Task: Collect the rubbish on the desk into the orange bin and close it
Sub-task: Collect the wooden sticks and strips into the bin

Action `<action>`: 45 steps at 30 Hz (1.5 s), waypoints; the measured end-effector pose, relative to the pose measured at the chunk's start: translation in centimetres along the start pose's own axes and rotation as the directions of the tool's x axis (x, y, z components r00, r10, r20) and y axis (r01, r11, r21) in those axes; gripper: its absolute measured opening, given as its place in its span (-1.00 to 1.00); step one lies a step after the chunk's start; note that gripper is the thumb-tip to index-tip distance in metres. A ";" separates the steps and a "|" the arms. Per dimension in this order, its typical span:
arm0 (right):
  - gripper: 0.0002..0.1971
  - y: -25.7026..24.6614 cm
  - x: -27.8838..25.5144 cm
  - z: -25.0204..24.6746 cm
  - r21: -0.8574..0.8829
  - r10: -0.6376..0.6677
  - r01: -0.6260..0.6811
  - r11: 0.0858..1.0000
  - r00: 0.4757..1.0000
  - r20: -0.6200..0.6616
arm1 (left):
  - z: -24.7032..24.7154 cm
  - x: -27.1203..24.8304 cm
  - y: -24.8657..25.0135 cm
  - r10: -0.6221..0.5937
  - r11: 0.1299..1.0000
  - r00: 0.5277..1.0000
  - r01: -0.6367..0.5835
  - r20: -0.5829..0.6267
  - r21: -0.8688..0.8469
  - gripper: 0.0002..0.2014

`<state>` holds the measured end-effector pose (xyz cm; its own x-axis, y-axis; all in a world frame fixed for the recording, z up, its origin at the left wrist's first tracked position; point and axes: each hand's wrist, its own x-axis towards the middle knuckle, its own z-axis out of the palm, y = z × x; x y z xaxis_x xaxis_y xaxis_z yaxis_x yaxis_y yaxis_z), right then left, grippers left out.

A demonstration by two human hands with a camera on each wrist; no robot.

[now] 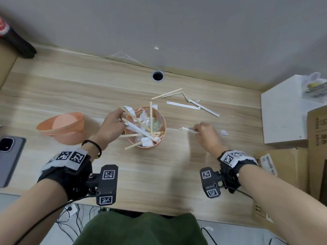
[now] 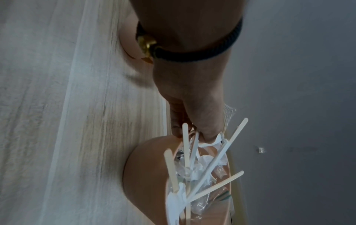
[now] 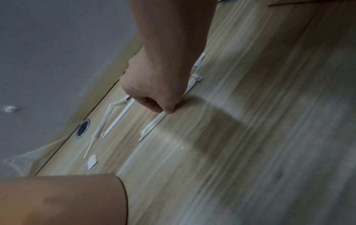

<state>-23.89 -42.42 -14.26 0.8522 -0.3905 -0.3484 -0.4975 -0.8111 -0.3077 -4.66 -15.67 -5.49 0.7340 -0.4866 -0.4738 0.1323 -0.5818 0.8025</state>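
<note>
The orange bin (image 1: 161,131) stands mid-desk, stuffed with wooden sticks (image 1: 151,119), crumpled paper and clear plastic. At its left rim my left hand (image 1: 122,117) grips the ends of a stick and a white wrapper that lie across the bin. The left wrist view shows that hand (image 2: 188,130) at the rim of the bin (image 2: 146,175). To the bin's right, my right hand (image 1: 195,130) pinches a white paper wrapper (image 1: 186,129) lying flat on the desk; in the right wrist view the fingertips (image 3: 167,111) meet on that wrapper (image 3: 154,125). The orange lid (image 1: 62,127) lies upturned to the left.
Behind the right hand lie a wooden stick (image 1: 167,93) and long white wrappers (image 1: 192,105); a paper scrap (image 1: 223,132) sits to its right. A phone (image 1: 8,152) lies at the left edge. A white box (image 1: 283,110) and cardboard boxes (image 1: 283,165) crowd the right. A cable hole (image 1: 157,76) is at the back.
</note>
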 end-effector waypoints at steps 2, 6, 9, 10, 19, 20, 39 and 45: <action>-0.82 0.4 -1.0 0.0 -0.029 0.045 -0.045 0.999 0.999 0.000 | 0.2 0.0 0.1 -0.009 1.000 1.000 0.009 -0.014 0.005 -0.62; -0.80 0.8 -2.2 -0.6 -0.110 0.140 -0.130 0.985 0.986 0.091 | 1.0 -0.2 0.4 -0.023 1.000 0.998 0.023 -0.058 0.008 -0.72; -0.80 0.5 -2.7 -0.8 -0.132 0.143 -0.130 0.983 0.986 0.091 | 1.3 -0.3 0.4 -0.028 1.000 0.997 0.027 -0.072 -0.009 -0.82; -0.79 0.4 -2.7 -0.8 -0.150 0.143 -0.127 0.980 0.985 0.099 | 1.3 -0.4 0.4 -0.032 0.999 0.997 0.032 -0.070 -0.007 -0.86; -0.84 -1.0 -2.8 -1.1 -0.161 0.193 -0.161 0.974 0.959 0.206 | 1.5 -1.3 0.4 -0.069 0.998 0.997 0.069 -0.027 0.015 -0.79; -0.92 -0.8 -2.8 -1.2 -0.086 0.222 -0.209 0.974 0.958 0.183 | 1.5 -1.4 0.4 -0.069 0.997 0.997 0.070 -0.026 0.018 -0.78; -0.96 -13.4 -2.0 -7.6 0.444 -0.064 0.101 0.890 0.993 -0.097 | 2.6 -3.0 1.0 -0.054 0.999 0.997 0.054 0.054 0.011 -0.72; -0.97 -14.4 -1.7 -7.1 0.098 -0.202 0.205 0.974 0.979 -0.042 | 3.4 -2.9 1.1 -0.064 0.998 0.995 0.065 0.080 -0.006 -0.76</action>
<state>-16.96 -33.16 -2.93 0.9411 -0.2366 -0.2415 -0.3255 -0.8273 -0.4578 -8.97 -17.14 -4.45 0.6684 -0.4989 -0.5516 0.1838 -0.6078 0.7725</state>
